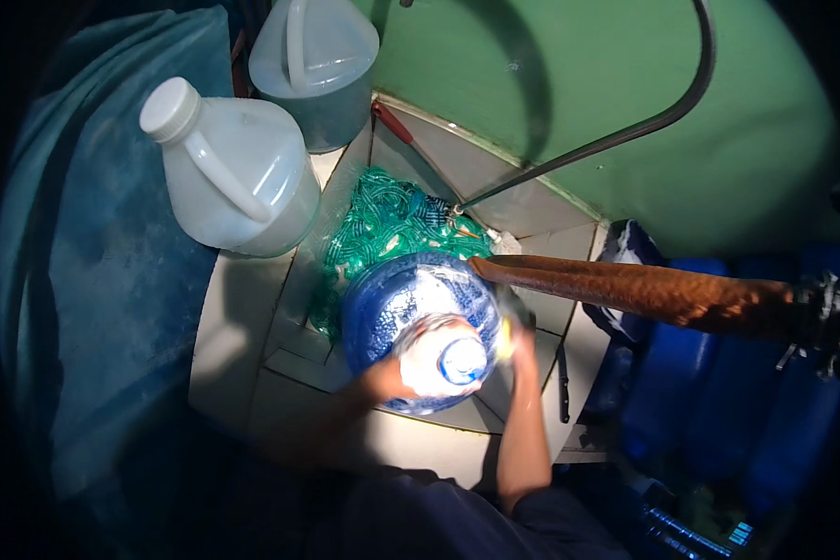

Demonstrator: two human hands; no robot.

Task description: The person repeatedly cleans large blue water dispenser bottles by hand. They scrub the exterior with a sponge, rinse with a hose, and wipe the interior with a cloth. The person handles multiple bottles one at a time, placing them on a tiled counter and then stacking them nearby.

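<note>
A large translucent blue water jug [369, 313] stands in a tiled basin, its round mouth [463, 360] facing up toward me. Strong light washes out the jug's shoulder and neck. My left hand [389, 378] is closed around the neck from the left; part of it is lost in the glare. On the jug's right side, my right hand [520, 347] is smeared by motion. It presses a small yellow thing, seemingly a sponge [505, 338], against the jug's wall.
A coiled green hose or netting [383, 219] fills the basin behind the jug. Two whitish jugs [238, 177] [315, 56] stand at left. A rusty pipe [635, 289] juts in from the right, near a black-handled knife [564, 385]. Blue containers [672, 383] lie beyond.
</note>
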